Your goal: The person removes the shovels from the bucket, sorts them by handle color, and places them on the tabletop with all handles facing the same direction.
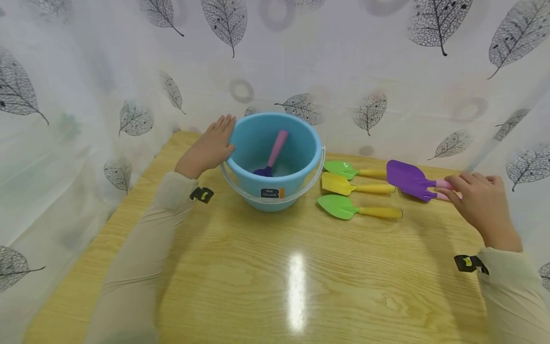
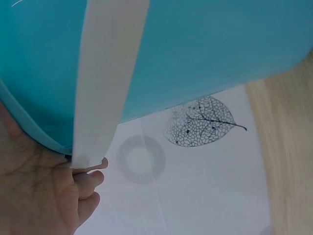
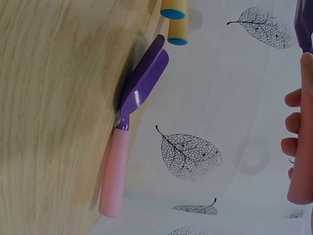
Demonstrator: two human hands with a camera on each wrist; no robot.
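A light blue bucket [image 1: 253, 184] with a white handle stands at the back of the table. My left hand [image 1: 210, 145] rests against its left rim, fingers extended. Inside the bucket leans a small shovel [image 1: 278, 147] with a pink handle and purple blade. At the right, my right hand [image 1: 485, 203] grips the pink handle of a purple toy shovel [image 1: 406, 177], raised above the table. Below it a second purple shovel [image 3: 114, 171] with a pink handle lies on the wood, largely covered in the head view.
Between bucket and right hand lie two green trowels, a far one [image 1: 341, 168] and a near one [image 1: 339, 206], with a yellow shovel [image 1: 337, 183] between them; all have yellow handles. A leaf-patterned curtain [image 1: 326, 62] hangs along the back and sides of the wooden table [image 1: 240, 277].
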